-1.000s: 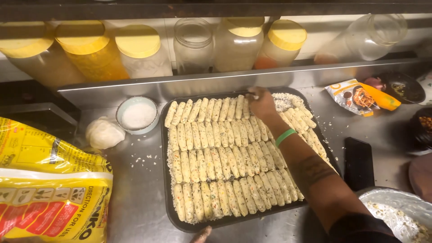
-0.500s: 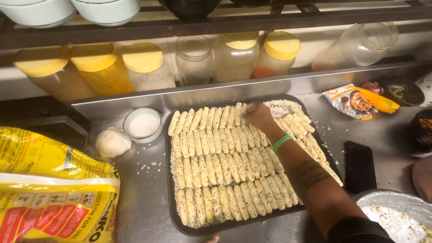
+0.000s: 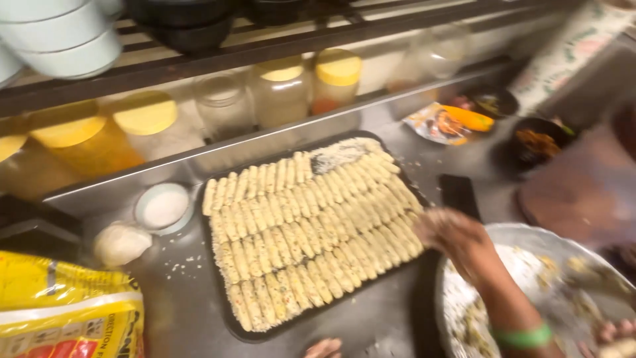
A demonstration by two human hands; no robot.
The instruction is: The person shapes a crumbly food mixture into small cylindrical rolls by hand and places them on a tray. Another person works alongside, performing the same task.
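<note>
Now pale breaded sticks (image 3: 311,232) fill the black tray (image 3: 222,298); right hand (image 3: 457,238) grip blurred, unclear.

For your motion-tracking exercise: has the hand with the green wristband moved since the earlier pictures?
Yes. The right hand has left the far end of the black tray of breaded sticks and now sits past its near right edge, over the round metal bowl.

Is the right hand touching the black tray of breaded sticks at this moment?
Cannot tell. In the head view the right hand is motion-blurred and sits right at the black tray's near corner, above the metal bowl; neither contact nor a gap shows plainly.
</note>
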